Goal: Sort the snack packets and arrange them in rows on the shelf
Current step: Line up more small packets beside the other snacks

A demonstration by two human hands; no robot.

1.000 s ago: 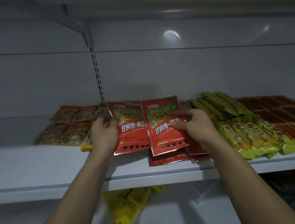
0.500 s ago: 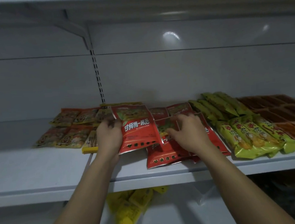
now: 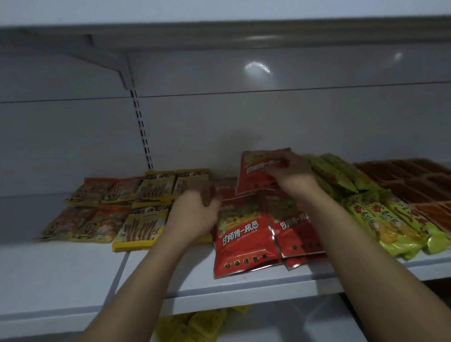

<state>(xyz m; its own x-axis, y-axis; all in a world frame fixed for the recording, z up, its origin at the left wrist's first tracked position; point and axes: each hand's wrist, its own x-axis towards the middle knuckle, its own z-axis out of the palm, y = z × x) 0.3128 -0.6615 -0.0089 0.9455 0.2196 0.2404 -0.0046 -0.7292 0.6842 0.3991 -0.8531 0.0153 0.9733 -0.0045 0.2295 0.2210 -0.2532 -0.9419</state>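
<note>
head view: right hand (image 3: 291,174) pinches red packet (image 3: 256,172), raised and tilted over back of red pile (image 3: 240,240), likely to start rear row. left hand (image 3: 195,215) blurred at pile's left edge, grip unclear, maybe steadying. pile lies on shelf (image 3: 64,269) between yellow packets (image 3: 139,228) and green packets (image 3: 372,212), kinds kept apart.

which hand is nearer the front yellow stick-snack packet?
Left. The left hand sits at the right edge of the flat yellow plastic stick-snack packet; the right hand is farther right, gripping a red foil packet.

Grey back panel (image 3: 269,123), slotted upright (image 3: 141,129), overhead shelf (image 3: 205,11), dim
</note>
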